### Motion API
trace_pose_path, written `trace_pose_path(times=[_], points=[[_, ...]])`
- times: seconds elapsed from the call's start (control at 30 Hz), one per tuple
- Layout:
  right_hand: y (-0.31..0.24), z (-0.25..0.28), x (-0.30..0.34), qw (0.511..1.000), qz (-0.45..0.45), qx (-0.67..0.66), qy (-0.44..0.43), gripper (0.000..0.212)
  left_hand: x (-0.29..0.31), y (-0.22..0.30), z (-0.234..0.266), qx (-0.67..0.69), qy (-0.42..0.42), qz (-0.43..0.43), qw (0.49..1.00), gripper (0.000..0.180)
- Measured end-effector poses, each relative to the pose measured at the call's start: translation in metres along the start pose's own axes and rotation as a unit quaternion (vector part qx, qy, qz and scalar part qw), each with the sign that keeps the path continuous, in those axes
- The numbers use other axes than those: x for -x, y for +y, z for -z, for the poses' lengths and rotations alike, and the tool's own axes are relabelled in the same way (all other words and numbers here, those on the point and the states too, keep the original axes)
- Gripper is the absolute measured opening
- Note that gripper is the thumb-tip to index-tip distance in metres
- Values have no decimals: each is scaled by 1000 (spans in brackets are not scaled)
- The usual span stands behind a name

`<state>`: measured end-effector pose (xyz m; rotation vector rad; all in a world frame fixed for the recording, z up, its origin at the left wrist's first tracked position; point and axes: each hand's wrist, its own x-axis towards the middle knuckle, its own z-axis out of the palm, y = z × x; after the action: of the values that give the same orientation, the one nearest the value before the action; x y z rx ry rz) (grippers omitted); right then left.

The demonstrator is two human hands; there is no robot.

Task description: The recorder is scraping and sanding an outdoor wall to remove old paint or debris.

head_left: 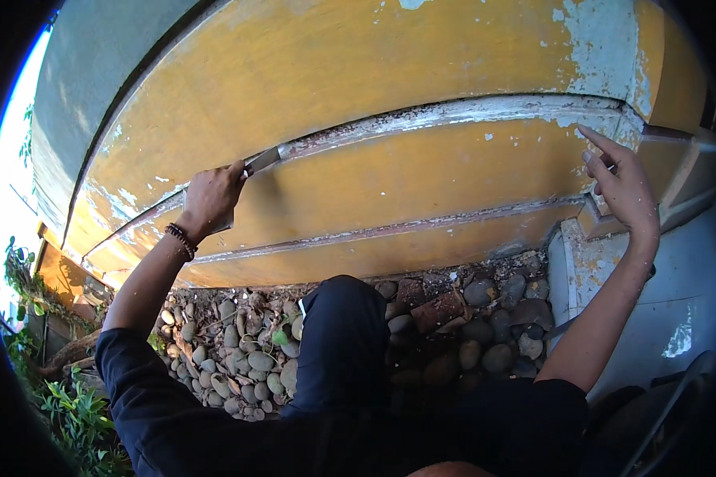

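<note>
My left hand (212, 197) is wrapped round the handle of a scraper (264, 160). Its flat metal blade meets the long ledge (453, 115) on the yellow wall (422, 171), where bare whitish patches show through the paint. To the right, my right hand (624, 181) is raised near the ledge's right end, by the corner. Its index finger stretches out toward the flaking paint while the other fingers curl partly, and I see nothing held in it.
Rounded stones (258, 362) lie along the wall's foot, with broken red brick pieces (437, 310) among them. Green plants (79, 421) grow at the lower left. On the right is a pale tiled surface (660, 318). My dark-clothed knee (342, 342) is between my arms.
</note>
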<state>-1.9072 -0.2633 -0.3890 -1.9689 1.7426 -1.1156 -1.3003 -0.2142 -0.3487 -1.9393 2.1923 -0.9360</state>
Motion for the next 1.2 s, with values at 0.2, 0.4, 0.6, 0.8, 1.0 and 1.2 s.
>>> trace_pose_path(times=[0.2, 0.4, 0.6, 0.8, 1.0, 1.2], points=[[-47, -18, -2, 995, 1, 92, -39, 44, -51, 82, 17, 7, 4, -54, 998, 19], [-87, -24, 8, 992, 73, 91, -54, 45, -151, 247, 45, 144, 131, -141, 971, 28], [-79, -52, 5, 987, 64, 145, -21, 42, -114, 346, 5, 885, -115, 52, 447, 41], [-96, -112, 3, 987, 62, 135, -67, 54, -110, 362, -19, 934, -98, 139, 315, 40], [-102, -181, -5, 998, 51, 28, -15, 57, -130, 325, -16, 968, -98, 133, 191, 41], [-139, -147, -7, 987, -22, 124, -99, 62, -132, 288, -31, 940, -130, 100, 298, 42]])
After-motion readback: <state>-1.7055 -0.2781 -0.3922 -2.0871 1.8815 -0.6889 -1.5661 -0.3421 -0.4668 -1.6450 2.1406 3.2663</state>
